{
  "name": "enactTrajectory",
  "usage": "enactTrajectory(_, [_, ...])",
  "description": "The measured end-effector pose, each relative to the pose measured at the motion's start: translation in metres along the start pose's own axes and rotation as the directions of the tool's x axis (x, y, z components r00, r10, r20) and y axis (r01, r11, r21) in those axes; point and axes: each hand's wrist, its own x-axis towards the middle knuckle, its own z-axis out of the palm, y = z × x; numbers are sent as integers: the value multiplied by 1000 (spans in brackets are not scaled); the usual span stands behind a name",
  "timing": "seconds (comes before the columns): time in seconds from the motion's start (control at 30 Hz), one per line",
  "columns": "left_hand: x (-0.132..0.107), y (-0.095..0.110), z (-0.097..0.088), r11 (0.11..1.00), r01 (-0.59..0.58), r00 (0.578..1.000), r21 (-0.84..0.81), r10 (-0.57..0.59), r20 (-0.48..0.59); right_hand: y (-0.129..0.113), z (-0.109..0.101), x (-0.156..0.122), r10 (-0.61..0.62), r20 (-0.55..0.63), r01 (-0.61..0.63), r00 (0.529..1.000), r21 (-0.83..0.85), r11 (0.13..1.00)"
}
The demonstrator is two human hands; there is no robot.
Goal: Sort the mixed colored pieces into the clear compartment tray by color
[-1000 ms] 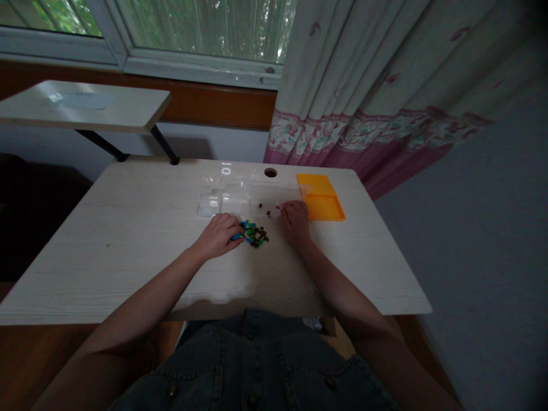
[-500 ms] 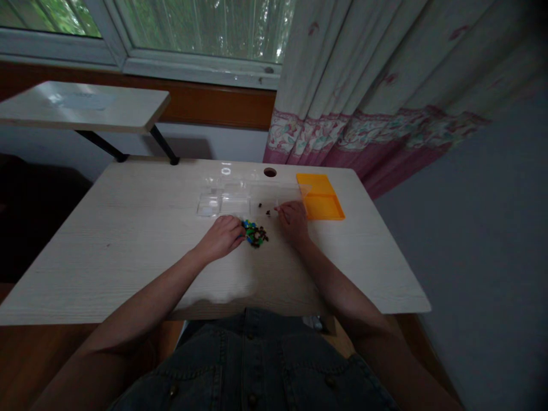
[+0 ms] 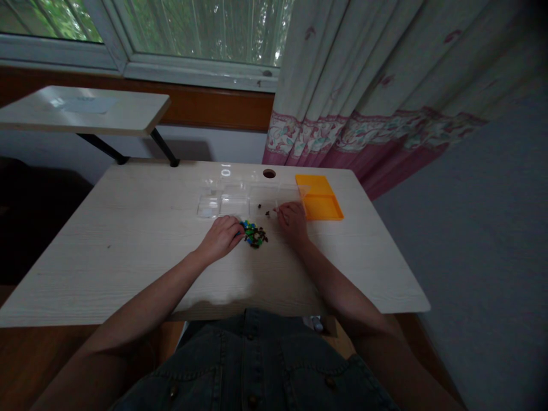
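A small heap of green, blue and dark brown pieces (image 3: 256, 235) lies on the desk. At its left edge is my left hand (image 3: 225, 234), fingers curled and pinched together at the pieces; what they hold, if anything, is too small to make out. My right hand (image 3: 293, 220) is closed over the right part of a clear plastic compartment box (image 3: 234, 205), thumb and fingertips together. Whatever is between those fingertips does not show. A few dark bits (image 3: 268, 213) sit in a middle section of the box, left of my right hand.
An open orange case (image 3: 322, 200) lies right of the clear box. Behind the box is a round cable hole (image 3: 269, 173) in the desk (image 3: 141, 245). A raised shelf (image 3: 128, 108) stands at the back left. A curtain (image 3: 317, 125) hangs behind the desk.
Both hands stay nearly where they were, with only a slight shift of the left fingers at the heap. The whole view has tilted very slightly.
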Motion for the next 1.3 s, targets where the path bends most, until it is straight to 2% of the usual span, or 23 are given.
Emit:
enactTrajectory(0.17, [0,-3,-1,999,35,999,-40,-36,-30,-21,-1,-7,-178,87,178,980,6,984])
enactTrajectory(0.27, [-1,-4,-2,999,-3,1000,-39,3,6,-32,1,-11,-288,169,285,943,38,958])
enactTrajectory(0.33, [-1,-4,-3,999,-37,999,-35,38,32,-33,3,-12,-321,178,318,930,47,947])
enactTrajectory(0.57, [0,-3,-2,995,-91,991,-30,93,95,-23,1,-8,-229,92,228,969,24,973])
enactTrajectory(0.87, [1,-1,-2,997,-82,992,14,80,96,-26,0,-7,-215,107,213,971,31,977])
enactTrajectory(1.1, [1,-2,-1,999,-11,1000,-52,12,15,-26,0,-10,-235,143,234,961,25,972])
enactTrajectory(1.3, [2,-3,1,989,26,997,-148,-36,-61,-41,4,-17,-342,208,334,916,76,940])
